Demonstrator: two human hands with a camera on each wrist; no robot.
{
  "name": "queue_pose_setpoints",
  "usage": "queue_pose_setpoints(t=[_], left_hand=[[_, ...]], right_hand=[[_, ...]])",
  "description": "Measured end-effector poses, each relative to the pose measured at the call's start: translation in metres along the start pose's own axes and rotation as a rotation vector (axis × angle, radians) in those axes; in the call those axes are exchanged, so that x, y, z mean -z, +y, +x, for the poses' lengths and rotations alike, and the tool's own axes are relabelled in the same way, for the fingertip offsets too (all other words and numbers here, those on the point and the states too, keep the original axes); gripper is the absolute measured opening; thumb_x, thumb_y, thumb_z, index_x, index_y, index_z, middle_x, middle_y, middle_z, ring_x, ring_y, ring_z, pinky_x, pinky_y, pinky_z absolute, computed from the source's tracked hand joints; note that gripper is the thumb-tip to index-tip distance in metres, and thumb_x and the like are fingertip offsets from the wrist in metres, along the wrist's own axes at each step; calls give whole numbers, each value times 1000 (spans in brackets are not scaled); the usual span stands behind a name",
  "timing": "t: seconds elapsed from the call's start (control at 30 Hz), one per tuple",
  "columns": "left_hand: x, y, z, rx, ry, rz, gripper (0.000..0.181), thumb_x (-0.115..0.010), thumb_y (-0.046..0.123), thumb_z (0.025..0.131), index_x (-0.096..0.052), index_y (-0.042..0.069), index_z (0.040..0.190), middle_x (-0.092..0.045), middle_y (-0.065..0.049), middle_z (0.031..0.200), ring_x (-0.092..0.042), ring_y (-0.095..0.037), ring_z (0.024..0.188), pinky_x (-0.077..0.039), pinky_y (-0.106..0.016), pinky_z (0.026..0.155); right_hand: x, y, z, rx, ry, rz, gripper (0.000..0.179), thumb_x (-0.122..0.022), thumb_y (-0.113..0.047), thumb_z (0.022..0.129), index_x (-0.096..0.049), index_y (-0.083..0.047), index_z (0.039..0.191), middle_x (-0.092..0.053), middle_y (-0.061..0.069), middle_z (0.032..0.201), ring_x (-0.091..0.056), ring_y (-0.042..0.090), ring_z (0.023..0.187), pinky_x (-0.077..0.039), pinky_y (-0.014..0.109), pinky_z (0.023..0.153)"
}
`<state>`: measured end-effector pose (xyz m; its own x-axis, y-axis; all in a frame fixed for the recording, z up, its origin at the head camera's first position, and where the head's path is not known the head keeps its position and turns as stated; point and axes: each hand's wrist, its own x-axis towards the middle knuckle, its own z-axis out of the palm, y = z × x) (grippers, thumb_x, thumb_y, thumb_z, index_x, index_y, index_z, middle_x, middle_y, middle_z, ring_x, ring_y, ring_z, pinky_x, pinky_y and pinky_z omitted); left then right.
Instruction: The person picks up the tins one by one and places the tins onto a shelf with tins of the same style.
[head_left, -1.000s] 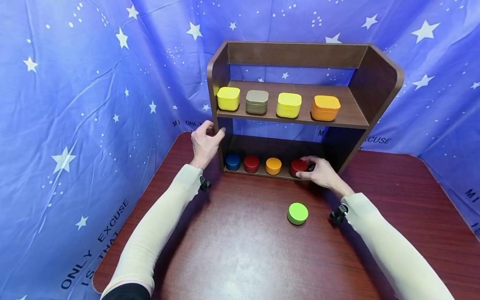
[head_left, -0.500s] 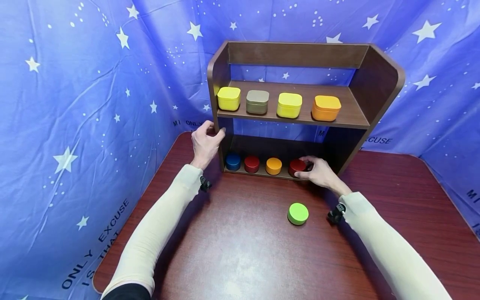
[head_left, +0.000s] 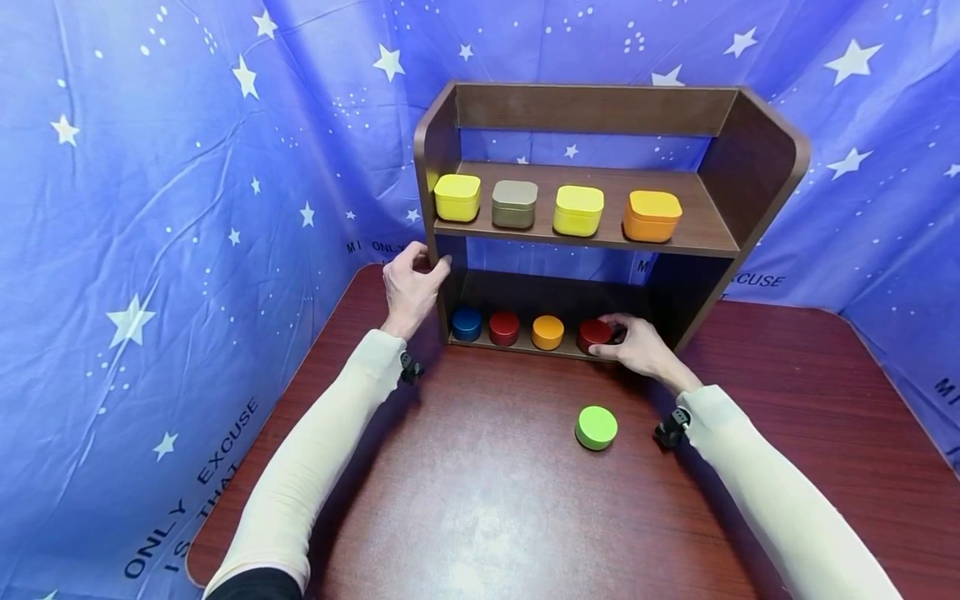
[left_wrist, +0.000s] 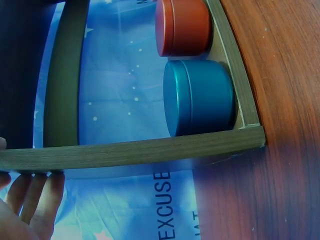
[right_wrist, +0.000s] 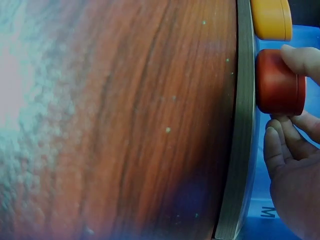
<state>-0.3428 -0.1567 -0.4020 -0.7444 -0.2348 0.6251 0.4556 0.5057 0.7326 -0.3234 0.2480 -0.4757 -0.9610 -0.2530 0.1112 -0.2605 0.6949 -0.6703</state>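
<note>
A dark brown two-tier shelf (head_left: 596,110) stands at the back of the table. My left hand (head_left: 411,287) grips the edge of its left side panel, thumb on one side and fingers on the other. On the lower tier, my right hand (head_left: 640,343) holds a round red tin (head_left: 595,332) between thumb and fingers; the right wrist view shows the same red tin (right_wrist: 280,82) beside an orange one. To its left sit a round orange tin (head_left: 547,332), another red tin (head_left: 503,328) and a blue tin (head_left: 466,324).
On the upper tier stand a yellow square tin (head_left: 457,197), a grey-brown one (head_left: 514,204), another yellow one (head_left: 578,210) and an orange one (head_left: 652,216). A round green tin (head_left: 596,427) lies on the table (head_left: 480,500) before the shelf. A starry blue cloth (head_left: 225,208) hangs behind.
Between one second and half a second ago, my right hand and the red tin shifted slightly left. Since then they have stayed still. My left hand has kept its place on the shelf.
</note>
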Motion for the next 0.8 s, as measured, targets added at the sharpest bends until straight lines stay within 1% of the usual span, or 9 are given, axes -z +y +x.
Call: queue_pose_setpoints(t=[0.13, 0.27, 0.33, 0.43, 0.53, 0.6, 0.63, 0.7, 0.8], left_hand=[[-4, 4, 5, -9, -3, -9, 21, -82, 26, 87, -76, 6, 92, -83, -16, 92, -78, -32, 88, -53, -36, 83], [-8, 8, 11, -21, -6, -15, 22, -82, 27, 88, -76, 6, 93, -83, -16, 92, -78, -32, 88, -54, -35, 83], [-8, 9, 13, -26, 3, -16, 22, -82, 27, 88, -76, 6, 93, -83, -16, 92, -78, -33, 88, -54, -36, 83], [-6, 9, 13, -25, 10, -17, 22, -82, 27, 88, -75, 6, 93, -83, -17, 92, -77, -34, 89, -54, -38, 84], [-3, 7, 7, -10, 12, -8, 22, -82, 27, 88, -75, 6, 92, -83, -17, 92, -77, -34, 90, -54, -39, 85], [-1, 6, 2, 7, 7, -1, 22, -82, 27, 88, -75, 6, 92, -83, -17, 92, -78, -35, 90, -54, -39, 85], [0, 5, 0, 14, 5, 0, 21, -83, 26, 87, -76, 7, 91, -83, -16, 92, -78, -34, 89, -55, -39, 84], [1, 4, -4, 22, -1, -3, 21, -83, 26, 88, -76, 7, 92, -83, -16, 93, -78, -34, 90, -55, -39, 85], [2, 3, -8, 29, -4, -5, 21, -83, 25, 88, -76, 7, 93, -83, -17, 94, -78, -35, 91, -54, -39, 86]], right_hand=[[6, 0, -1, -10, 5, 4, 62, -87, -23, 88, -64, 6, 138, -74, 27, 116, -67, 15, 84, -50, 19, 73], [11, -1, 1, -1, 24, 3, 62, -87, -23, 88, -64, 7, 138, -73, 28, 117, -68, 14, 84, -50, 17, 74], [13, -2, 2, 9, 33, 2, 63, -86, -23, 89, -64, 8, 139, -73, 29, 118, -69, 17, 85, -50, 17, 74], [13, -3, 2, 21, 50, -4, 66, -87, -24, 88, -62, 8, 141, -73, 30, 120, -72, 25, 89, -52, 22, 79], [8, -3, -5, 42, 76, -13, 70, -88, -23, 87, -61, 9, 143, -72, 31, 127, -72, 35, 102, -56, 32, 89], [4, -3, -13, 62, 118, -20, 72, -89, -22, 86, -61, 11, 142, -71, 31, 129, -71, 40, 108, -57, 39, 92], [3, -3, -17, 70, 147, -24, 72, -89, -22, 85, -61, 12, 141, -72, 31, 129, -70, 41, 110, -57, 39, 92], [2, -4, -26, 80, 222, -23, 70, -90, -22, 84, -62, 11, 140, -72, 29, 128, -69, 41, 109, -55, 33, 90], [3, -7, -43, 85, 315, 6, 65, -90, -20, 84, -66, 7, 137, -73, 25, 125, -67, 37, 104, -49, 20, 85]])
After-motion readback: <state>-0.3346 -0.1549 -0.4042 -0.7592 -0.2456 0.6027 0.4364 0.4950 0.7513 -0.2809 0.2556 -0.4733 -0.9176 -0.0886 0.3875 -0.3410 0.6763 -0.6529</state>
